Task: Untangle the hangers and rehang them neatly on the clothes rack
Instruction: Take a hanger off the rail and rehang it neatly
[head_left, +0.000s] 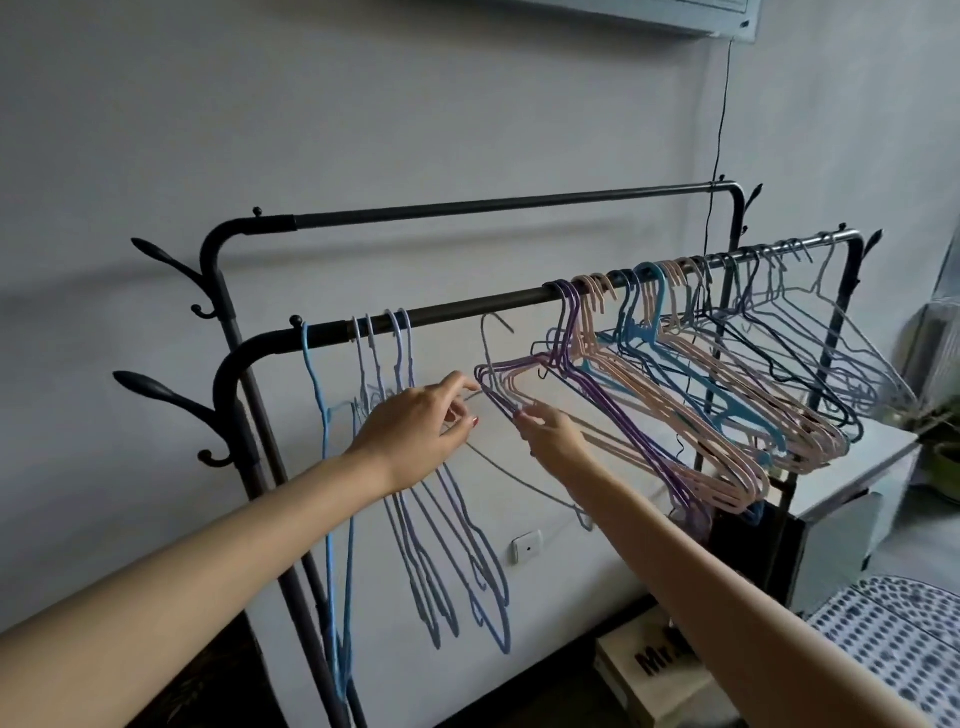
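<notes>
grey wire hanger (524, 470) pinched by left hand (415, 431); right hand (550, 431) grips purple hangers (511, 384).

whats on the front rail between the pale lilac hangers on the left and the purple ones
In the head view, that stretch of the black front rail is bare except for one thin grey wire hanger, its hook just below the rail, held by both hands.

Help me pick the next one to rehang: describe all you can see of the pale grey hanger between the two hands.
The pale grey hanger is thin, seemingly coated wire. Its hook is off the front rail, just below it. It hangs tilted, one arm slanting down to the right toward a looped end. The left hand holds it near the shoulder; the right hand grips the purple hangers crossing it.
</notes>
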